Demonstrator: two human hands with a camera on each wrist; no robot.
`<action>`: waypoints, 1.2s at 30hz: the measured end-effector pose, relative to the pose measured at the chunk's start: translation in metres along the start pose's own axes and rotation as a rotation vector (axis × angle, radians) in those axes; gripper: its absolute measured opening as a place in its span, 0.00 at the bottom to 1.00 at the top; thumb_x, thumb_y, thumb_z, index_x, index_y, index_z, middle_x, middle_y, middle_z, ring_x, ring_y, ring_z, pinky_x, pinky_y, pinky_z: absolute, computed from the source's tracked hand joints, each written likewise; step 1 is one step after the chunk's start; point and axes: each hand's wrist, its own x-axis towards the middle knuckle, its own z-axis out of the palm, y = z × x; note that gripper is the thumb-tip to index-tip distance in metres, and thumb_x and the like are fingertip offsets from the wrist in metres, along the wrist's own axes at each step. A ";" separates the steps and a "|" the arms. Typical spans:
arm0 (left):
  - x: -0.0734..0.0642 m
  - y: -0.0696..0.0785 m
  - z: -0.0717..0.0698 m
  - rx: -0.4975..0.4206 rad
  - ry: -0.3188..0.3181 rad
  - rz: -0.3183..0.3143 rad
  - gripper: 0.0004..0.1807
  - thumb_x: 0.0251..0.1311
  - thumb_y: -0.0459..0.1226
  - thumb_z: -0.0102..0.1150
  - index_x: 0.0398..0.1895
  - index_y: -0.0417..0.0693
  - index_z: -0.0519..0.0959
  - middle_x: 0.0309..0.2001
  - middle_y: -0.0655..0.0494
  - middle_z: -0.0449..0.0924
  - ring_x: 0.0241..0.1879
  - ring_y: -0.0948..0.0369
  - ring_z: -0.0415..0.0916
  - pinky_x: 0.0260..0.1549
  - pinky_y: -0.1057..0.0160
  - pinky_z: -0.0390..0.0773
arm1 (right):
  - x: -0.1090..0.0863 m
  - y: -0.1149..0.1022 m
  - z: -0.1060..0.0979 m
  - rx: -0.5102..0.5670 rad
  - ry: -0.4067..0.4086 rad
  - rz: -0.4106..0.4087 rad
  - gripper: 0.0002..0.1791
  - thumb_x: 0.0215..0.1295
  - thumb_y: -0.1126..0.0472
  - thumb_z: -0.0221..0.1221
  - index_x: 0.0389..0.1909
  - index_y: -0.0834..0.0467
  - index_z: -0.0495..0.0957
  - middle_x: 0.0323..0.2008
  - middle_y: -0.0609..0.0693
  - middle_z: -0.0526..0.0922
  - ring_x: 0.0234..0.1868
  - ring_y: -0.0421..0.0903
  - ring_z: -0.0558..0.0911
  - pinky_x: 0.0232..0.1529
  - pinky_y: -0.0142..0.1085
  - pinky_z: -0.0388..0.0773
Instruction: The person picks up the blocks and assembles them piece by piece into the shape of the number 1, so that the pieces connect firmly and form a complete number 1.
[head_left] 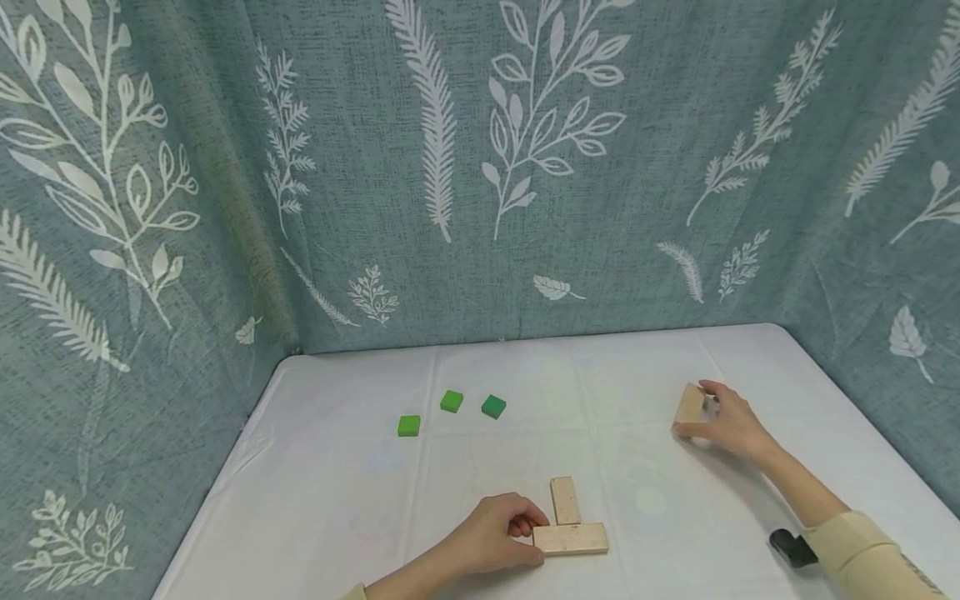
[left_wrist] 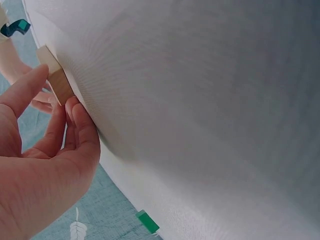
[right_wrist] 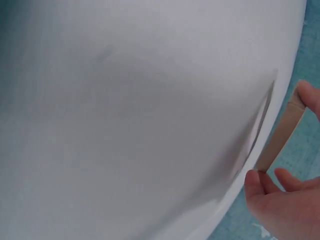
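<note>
In the head view my left hand (head_left: 491,533) pinches the left end of a pale wooden block (head_left: 572,540) lying crosswise on the white table. Thumb and fingers sit at its opposite long sides. Another wooden block (head_left: 566,500) lies lengthwise at its far edge, forming an upside-down T with it. Far to the right, my right hand (head_left: 731,425) holds a third wooden block (head_left: 690,406) by its two ends. From the right wrist view, this block (right_wrist: 282,132) is tilted between thumb and fingertips, with a shadow on the cloth beside it.
Toward the back left lie two light green pieces, one nearer (head_left: 408,426) and one farther (head_left: 452,401), and a dark green piece (head_left: 493,407). The white tablecloth (head_left: 322,467) reaches a patterned blue-green curtain (head_left: 360,167) at the back and sides. A black object (head_left: 792,548) shows beside the right sleeve.
</note>
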 end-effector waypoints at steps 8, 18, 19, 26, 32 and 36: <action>0.000 -0.001 0.001 -0.008 -0.001 -0.001 0.15 0.45 0.30 0.74 0.38 0.45 0.82 0.30 0.65 0.73 0.31 0.70 0.69 0.35 0.72 0.72 | -0.002 -0.014 0.008 0.037 -0.016 -0.014 0.54 0.55 0.50 0.70 0.70 0.75 0.50 0.65 0.75 0.58 0.63 0.72 0.60 0.56 0.65 0.63; 0.000 -0.003 0.002 -0.002 0.003 0.015 0.15 0.45 0.30 0.74 0.37 0.45 0.82 0.30 0.65 0.73 0.32 0.71 0.69 0.35 0.72 0.72 | -0.004 -0.026 0.019 0.048 -0.002 -0.057 0.54 0.54 0.49 0.71 0.70 0.73 0.52 0.65 0.73 0.60 0.63 0.71 0.61 0.56 0.64 0.65; 0.000 -0.003 0.002 -0.002 0.003 0.014 0.15 0.45 0.30 0.74 0.37 0.46 0.82 0.30 0.65 0.73 0.32 0.71 0.69 0.35 0.72 0.72 | -0.004 -0.027 0.020 0.048 0.002 -0.062 0.54 0.53 0.49 0.71 0.70 0.72 0.53 0.65 0.73 0.60 0.63 0.70 0.62 0.55 0.64 0.65; 0.001 -0.003 0.001 0.000 0.004 0.007 0.15 0.44 0.30 0.75 0.38 0.46 0.82 0.30 0.65 0.73 0.32 0.70 0.69 0.35 0.72 0.72 | -0.005 -0.037 0.028 0.033 0.011 -0.088 0.52 0.53 0.50 0.72 0.69 0.72 0.55 0.64 0.72 0.62 0.61 0.69 0.64 0.53 0.60 0.69; 0.001 -0.003 0.001 0.005 0.002 0.014 0.15 0.44 0.30 0.74 0.38 0.45 0.82 0.30 0.65 0.73 0.31 0.71 0.69 0.34 0.73 0.72 | -0.005 -0.044 0.035 0.030 0.021 -0.123 0.51 0.52 0.51 0.72 0.68 0.72 0.57 0.63 0.72 0.64 0.60 0.68 0.66 0.53 0.59 0.70; 0.001 -0.003 0.001 0.000 0.002 0.013 0.15 0.44 0.30 0.74 0.37 0.45 0.82 0.30 0.65 0.73 0.32 0.71 0.69 0.35 0.73 0.72 | -0.007 -0.050 0.039 0.042 0.017 -0.137 0.50 0.51 0.51 0.73 0.68 0.71 0.58 0.63 0.71 0.65 0.60 0.67 0.67 0.53 0.58 0.70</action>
